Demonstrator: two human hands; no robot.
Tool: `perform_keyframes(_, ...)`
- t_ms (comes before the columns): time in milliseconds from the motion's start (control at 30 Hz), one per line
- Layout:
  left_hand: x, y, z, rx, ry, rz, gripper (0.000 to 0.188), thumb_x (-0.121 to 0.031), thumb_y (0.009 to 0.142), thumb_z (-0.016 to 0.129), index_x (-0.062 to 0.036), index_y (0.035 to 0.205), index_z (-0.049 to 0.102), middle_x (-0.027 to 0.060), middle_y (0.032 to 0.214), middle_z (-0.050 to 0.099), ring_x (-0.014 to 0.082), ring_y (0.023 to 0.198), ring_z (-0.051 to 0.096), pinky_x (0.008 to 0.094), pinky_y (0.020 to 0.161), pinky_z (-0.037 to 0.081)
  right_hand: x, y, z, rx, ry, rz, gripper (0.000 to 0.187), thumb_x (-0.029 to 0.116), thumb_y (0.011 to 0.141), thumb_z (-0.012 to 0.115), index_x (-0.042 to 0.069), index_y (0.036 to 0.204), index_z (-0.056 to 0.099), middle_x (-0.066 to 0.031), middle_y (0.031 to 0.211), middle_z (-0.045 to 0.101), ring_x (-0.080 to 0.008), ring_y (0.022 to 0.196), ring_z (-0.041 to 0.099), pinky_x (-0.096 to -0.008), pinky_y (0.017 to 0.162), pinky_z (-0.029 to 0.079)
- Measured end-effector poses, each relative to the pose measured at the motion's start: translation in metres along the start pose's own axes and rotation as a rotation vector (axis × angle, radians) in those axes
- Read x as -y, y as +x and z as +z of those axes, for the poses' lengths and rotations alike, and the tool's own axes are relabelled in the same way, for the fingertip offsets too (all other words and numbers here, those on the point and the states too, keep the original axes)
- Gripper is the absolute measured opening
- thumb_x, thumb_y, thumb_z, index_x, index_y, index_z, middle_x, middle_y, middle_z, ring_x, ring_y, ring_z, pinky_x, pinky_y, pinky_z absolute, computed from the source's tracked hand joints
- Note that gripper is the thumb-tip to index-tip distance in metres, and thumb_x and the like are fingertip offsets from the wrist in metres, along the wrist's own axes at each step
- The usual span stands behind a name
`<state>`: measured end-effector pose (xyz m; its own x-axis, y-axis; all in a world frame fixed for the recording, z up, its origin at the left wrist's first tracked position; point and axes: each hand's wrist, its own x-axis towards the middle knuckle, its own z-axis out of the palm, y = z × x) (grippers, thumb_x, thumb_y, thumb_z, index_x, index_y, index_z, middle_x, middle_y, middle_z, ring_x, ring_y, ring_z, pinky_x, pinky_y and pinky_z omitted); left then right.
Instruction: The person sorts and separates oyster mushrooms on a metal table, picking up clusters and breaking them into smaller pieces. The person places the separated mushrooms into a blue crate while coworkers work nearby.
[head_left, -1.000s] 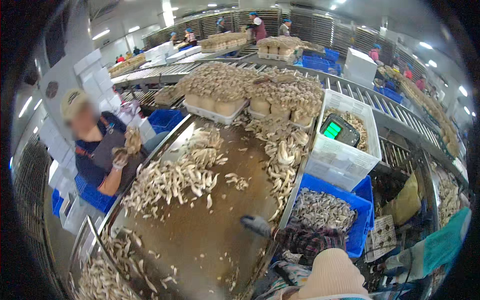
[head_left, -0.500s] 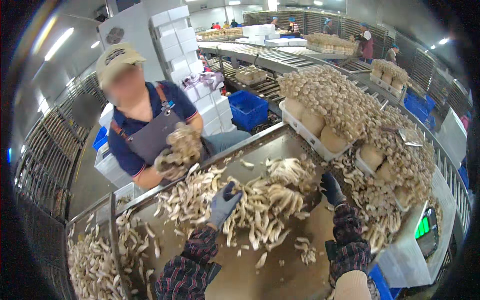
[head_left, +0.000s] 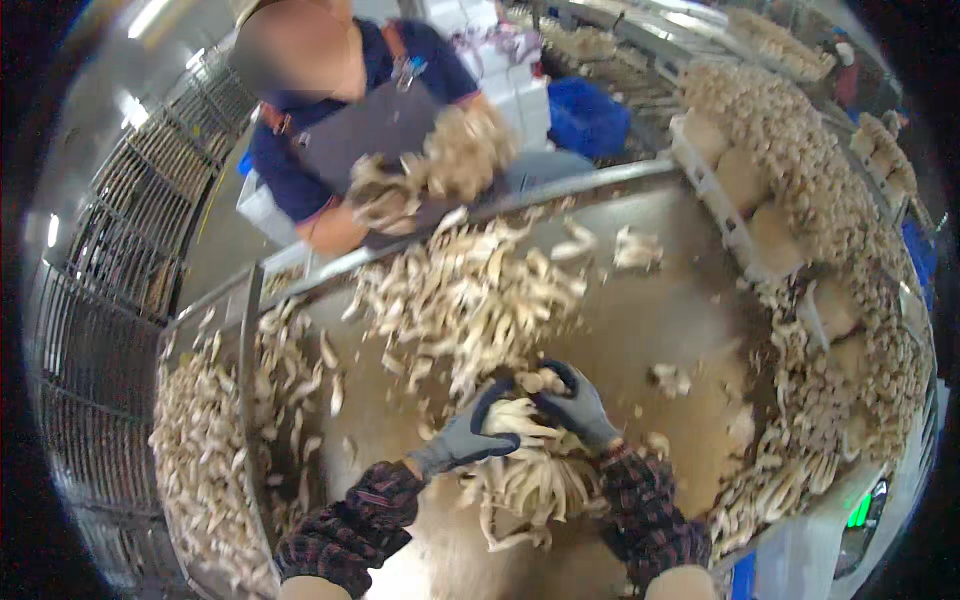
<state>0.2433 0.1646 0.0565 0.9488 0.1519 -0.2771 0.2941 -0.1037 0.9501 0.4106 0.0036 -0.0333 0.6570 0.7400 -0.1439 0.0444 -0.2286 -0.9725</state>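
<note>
Near the middle of the metal table, my left hand (head_left: 465, 437) and my right hand (head_left: 588, 410), both in grey gloves with dark fingers, curl around a clump of pale mushrooms (head_left: 520, 418) from either side. Its stems show between the hands; my fingers partly hide its far end. Just below them, closer to me, a fan of long-stemmed mushrooms (head_left: 545, 488) rests on the table. Beyond my hands spreads a heap of loose mushrooms (head_left: 480, 300).
Across the metal table (head_left: 650, 320), a person in an apron (head_left: 365, 130) holds mushroom clumps (head_left: 465, 155), blurred. At right stand white crates of mushroom blocks (head_left: 740, 185). A metal divider (head_left: 250, 400) separates more loose mushrooms (head_left: 200, 440) at left. A blue bin (head_left: 590, 115) sits behind.
My view has tilted downward. Both hands have come together near me and closed around a mushroom clump; the right hand has left the right side. Mushroom clusters now lie nearer to me.
</note>
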Motion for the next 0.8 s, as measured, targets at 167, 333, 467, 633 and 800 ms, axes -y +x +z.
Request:
perform_keyframes(167, 0.051, -0.153, 0.004, -0.222, 0.294, -0.04, 0.102, -0.02, 0.058, 0.084, -0.0034, 0.144, 0.031, 0.0158, 0.144, 0.04, 0.0266, 0.13, 0.044, 0.0353, 0.106, 0.037, 0.048, -0.042, 0.03, -0.153, -0.087, -0.1, 0.062, 0.035, 0.078, 0.073, 0.001, 0.126, 0.054, -0.0138, 0.117, 0.06, -0.023, 0.1, 0.06, -0.0358, 0.092, 0.046)
perform_keyframes(333, 0.124, -0.247, 0.025, -0.53, 0.25, 0.026, 0.102, -0.031, 0.058, 0.09, -0.0046, 0.14, 0.034, 0.0151, 0.133, 0.047, 0.0266, 0.121, 0.048, 0.0376, 0.1, 0.042, 0.06, -0.221, 0.075, -0.213, 0.576, 0.199, 0.035, 0.022, 0.092, 0.061, 0.002, 0.12, 0.058, -0.0079, 0.109, 0.063, -0.0144, 0.087, 0.062, -0.0293, 0.08, 0.051)
perform_keyframes(467, 0.076, -0.23, 0.026, -0.45, 0.075, -0.131, 0.096, -0.028, 0.059, 0.088, 0.0011, 0.136, 0.038, 0.02, 0.134, 0.045, 0.0308, 0.123, 0.046, 0.0378, 0.102, 0.041, 0.045, -0.267, 0.176, 0.079, 0.151, 0.349, 0.034, 0.031, 0.091, 0.059, 0.005, 0.112, 0.059, -0.009, 0.094, 0.065, -0.0212, 0.082, 0.061, -0.0355, 0.076, 0.05)
perform_keyframes(633, 0.117, -0.173, 0.032, -0.571, 0.325, 0.078, 0.093, -0.022, 0.056, 0.084, 0.0018, 0.135, 0.042, 0.0232, 0.133, 0.044, 0.0387, 0.121, 0.044, 0.0438, 0.105, 0.036, -0.053, -0.221, 0.201, 0.494, 0.617, 0.105, 0.031, 0.017, 0.096, 0.048, 0.004, 0.122, 0.057, -0.004, 0.116, 0.058, -0.0138, 0.104, 0.052, -0.0323, 0.095, 0.042)
perform_keyframes(800, 0.104, -0.199, 0.018, -0.72, 1.02, 0.273, 0.091, -0.027, 0.062, 0.086, 0.0021, 0.136, 0.04, 0.0211, 0.133, 0.046, 0.0324, 0.119, 0.046, 0.0413, 0.101, 0.04, 0.066, -0.296, -0.098, -0.441, -0.281, 0.377, 0.044, 0.033, 0.088, 0.066, 0.003, 0.119, 0.063, -0.01, 0.114, 0.066, -0.0167, 0.105, 0.059, -0.0294, 0.092, 0.046)
